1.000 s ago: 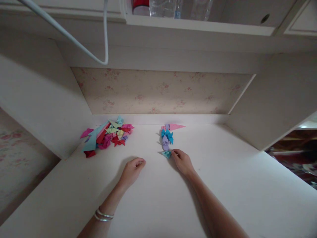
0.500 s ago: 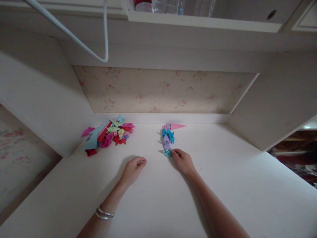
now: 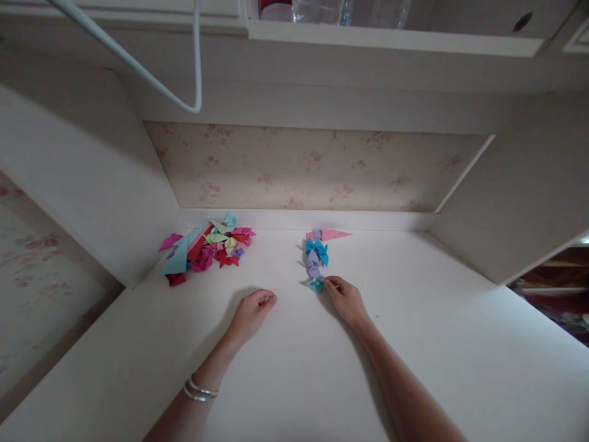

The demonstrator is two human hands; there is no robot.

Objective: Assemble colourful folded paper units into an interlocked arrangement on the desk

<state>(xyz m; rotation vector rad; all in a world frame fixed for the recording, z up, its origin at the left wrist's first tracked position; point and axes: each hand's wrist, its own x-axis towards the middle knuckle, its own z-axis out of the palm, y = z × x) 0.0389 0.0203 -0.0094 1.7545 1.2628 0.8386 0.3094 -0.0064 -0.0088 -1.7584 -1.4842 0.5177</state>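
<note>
My right hand [image 3: 346, 299] rests on the white desk [image 3: 414, 344], its fingertips pinched on a small teal folded paper piece [image 3: 316, 284]. That piece sits at the near end of a short row of folded paper pieces [image 3: 315, 256], blue and lilac, ending in a pink paper triangle [image 3: 332, 234] at the back. My left hand [image 3: 251, 314] lies on the desk to the left, fingers curled loosely, nothing visible in it. Two bangles circle my left wrist.
A heap of coloured folded paper pieces [image 3: 205, 246] lies at the back left of the desk. White side panels close in the desk on both sides. A shelf with bottles [image 3: 322, 9] hangs overhead, and a white cable [image 3: 193, 73] loops down.
Both hands stay where they were on the desk. Only the camera has shifted slightly, moving everything a little to the right in view.
</note>
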